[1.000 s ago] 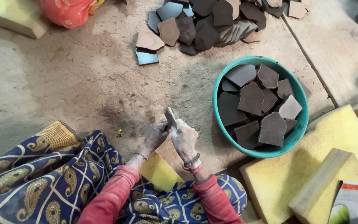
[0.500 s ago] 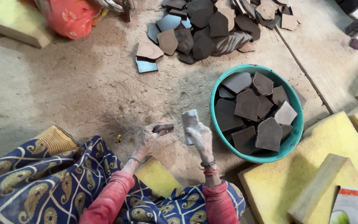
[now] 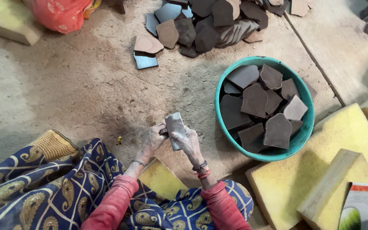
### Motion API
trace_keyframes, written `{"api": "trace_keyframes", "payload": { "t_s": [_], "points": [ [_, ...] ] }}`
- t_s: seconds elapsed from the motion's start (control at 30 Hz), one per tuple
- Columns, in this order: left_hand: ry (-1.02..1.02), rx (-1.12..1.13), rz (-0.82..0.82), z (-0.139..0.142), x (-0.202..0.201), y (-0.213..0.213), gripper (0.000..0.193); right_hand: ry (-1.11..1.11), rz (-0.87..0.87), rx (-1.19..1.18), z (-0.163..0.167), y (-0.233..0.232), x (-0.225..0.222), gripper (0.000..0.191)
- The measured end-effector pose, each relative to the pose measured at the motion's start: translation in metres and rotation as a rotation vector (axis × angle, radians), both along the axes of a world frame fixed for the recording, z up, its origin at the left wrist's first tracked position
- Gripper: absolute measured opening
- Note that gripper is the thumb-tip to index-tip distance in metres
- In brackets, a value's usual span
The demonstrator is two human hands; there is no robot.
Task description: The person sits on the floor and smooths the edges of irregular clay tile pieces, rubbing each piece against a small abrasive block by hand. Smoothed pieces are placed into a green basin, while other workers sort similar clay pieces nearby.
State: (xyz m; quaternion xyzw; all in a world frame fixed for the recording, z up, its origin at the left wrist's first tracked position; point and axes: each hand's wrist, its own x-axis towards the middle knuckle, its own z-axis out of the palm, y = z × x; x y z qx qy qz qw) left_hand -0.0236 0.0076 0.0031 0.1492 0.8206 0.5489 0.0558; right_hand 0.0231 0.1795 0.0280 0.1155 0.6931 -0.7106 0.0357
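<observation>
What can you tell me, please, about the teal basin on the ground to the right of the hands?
The teal basin is a round, shallow tub that looks like plastic, standing upright on the dusty ground. It holds a loose heap of flat dark brown and grey pieces, some with an arched top edge, lying at angles over one another. A yellow foam block lies against its lower right side. Neither hand touches it.

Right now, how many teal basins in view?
1. The teal basin sits on the sandy floor right of the hands, filled with dark flat pieces. No others visible; frame edges may hide more.
</observation>
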Motion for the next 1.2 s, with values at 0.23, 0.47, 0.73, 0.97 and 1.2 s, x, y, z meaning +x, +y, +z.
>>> {"api": "trace_keyframes", "payload": {
  "t_s": [0.23, 0.47, 0.73, 0.97, 1.2],
  "points": [
    [0.108, -0.146, -0.113, 0.008, 0.007, 0.005, 0.016, 0.047, -0.118, 0.497, 0.007, -0.004, -0.010, 0.021],
    [0.163, -0.055, -0.131, -0.013, -0.002, 0.012, 0.016, -0.101, 0.030, 0.526, 0.007, 0.019, -0.016, 0.030],
    [0.226, -0.019, -0.177, -0.024, -0.003, 0.011, 0.024, 0.008, -0.135, 0.590, 0.019, 0.029, -0.002, 0.026],
    [0.227, 0.015, -0.193, -0.034, -0.009, 0.014, 0.029, 0.035, -0.066, 0.493, 0.033, 0.005, 0.006, 0.025],
    [0.072, -0.013, -0.158, -0.028, -0.004, 0.016, 0.027, -0.007, -0.061, 0.670, 0.035, -0.004, 0.004, 0.022]
  ]
}}
